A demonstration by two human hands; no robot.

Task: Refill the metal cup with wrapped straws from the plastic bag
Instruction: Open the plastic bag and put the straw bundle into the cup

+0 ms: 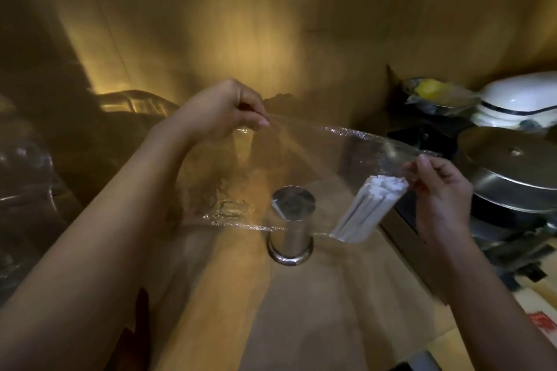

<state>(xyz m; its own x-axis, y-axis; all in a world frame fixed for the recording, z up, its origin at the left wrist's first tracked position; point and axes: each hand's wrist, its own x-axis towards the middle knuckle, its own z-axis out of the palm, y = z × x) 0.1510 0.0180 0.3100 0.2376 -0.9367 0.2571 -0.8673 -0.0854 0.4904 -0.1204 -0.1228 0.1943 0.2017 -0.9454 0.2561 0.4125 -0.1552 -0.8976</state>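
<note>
My left hand point(223, 108) pinches the plastic bag point(301, 166) edge, arm outstretched — my right hand point(437, 190) pinches its other corner, wrapped straws point(364, 211) hanging above the metal cup point(291, 226).

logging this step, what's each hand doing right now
Left hand: closed, pinching the far edge of the plastic bag.
Right hand: closed, pinching the bag's near edge beside the wrapped straws.

Dim room, warm yellow light pooling on a wood-panelled wall point(247, 18). Wooden counter point(316, 304) below, glowing in streaks. At right, steel pots with a flat lid point(509, 159), a white lidded bowl point(521, 102) behind. Clear glassware point(24, 166) at far left, blurred.
</note>
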